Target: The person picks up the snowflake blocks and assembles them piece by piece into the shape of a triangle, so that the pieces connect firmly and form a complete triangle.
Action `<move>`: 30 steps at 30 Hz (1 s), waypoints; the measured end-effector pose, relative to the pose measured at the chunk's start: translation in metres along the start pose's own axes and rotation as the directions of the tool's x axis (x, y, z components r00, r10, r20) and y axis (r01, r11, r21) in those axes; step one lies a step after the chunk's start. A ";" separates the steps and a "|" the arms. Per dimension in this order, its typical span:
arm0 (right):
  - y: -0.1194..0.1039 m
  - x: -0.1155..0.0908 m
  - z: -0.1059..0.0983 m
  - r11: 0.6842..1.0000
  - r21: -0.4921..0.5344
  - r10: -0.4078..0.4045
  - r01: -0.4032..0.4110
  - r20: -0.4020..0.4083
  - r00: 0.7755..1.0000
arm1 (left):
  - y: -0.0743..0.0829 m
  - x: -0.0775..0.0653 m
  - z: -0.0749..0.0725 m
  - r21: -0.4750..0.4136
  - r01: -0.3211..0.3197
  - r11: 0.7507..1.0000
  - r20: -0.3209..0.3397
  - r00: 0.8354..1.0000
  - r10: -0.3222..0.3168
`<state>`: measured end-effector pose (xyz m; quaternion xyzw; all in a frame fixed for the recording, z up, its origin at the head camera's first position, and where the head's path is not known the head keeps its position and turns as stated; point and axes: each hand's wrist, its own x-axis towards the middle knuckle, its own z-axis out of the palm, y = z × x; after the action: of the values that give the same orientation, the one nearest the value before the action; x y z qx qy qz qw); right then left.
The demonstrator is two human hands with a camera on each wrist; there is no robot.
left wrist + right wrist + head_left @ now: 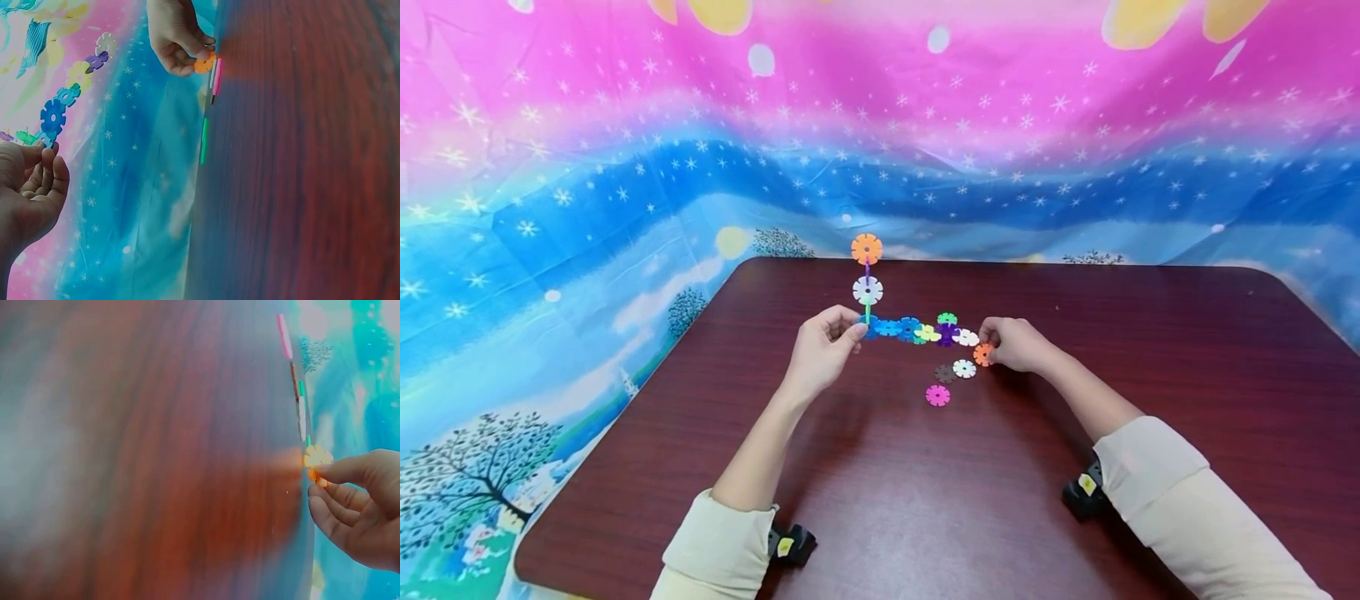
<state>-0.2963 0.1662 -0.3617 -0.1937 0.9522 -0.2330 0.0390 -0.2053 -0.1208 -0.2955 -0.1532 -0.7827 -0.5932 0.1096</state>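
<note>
My left hand pinches a blue notched disc at the corner of a joined chain of discs. From there, blue discs, a yellow disc, a purple disc and a white disc run rightward. Above the pinched disc rise a green disc seen edge-on, a white disc, a purple one and an orange one on top. The left wrist view shows the chain held above the table. My right hand pinches a loose orange disc, apart from the chain's white end.
Loose discs lie flat on the dark red-brown table: a pink one, a brown one, a white one and a green one. A patterned cloth hangs behind the table's far edge.
</note>
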 end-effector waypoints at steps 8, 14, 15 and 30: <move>-0.004 -0.024 -0.007 0.979 0.204 -0.005 0.026 -0.098 0.995 | 0.000 0.000 0.000 0.025 -0.007 1.000 -0.001 1.000 0.007; -0.014 -0.046 -0.011 0.872 0.489 0.049 0.034 -0.155 0.987 | 0.000 0.000 0.001 0.026 -0.007 1.000 0.002 1.000 0.007; -0.016 -0.049 -0.012 0.843 0.537 0.063 0.033 -0.159 0.985 | 0.000 0.000 0.002 0.024 -0.006 1.000 0.003 1.000 0.006; -0.031 -0.074 -0.014 0.726 0.670 0.092 0.155 -0.318 0.944 | 0.000 0.000 0.004 -0.002 -0.008 1.000 0.014 1.000 0.008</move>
<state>-0.2196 0.1754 -0.3364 -0.1402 0.7870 -0.5982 -0.0555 -0.2047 -0.1169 -0.2966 -0.1603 -0.7821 -0.5927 0.1064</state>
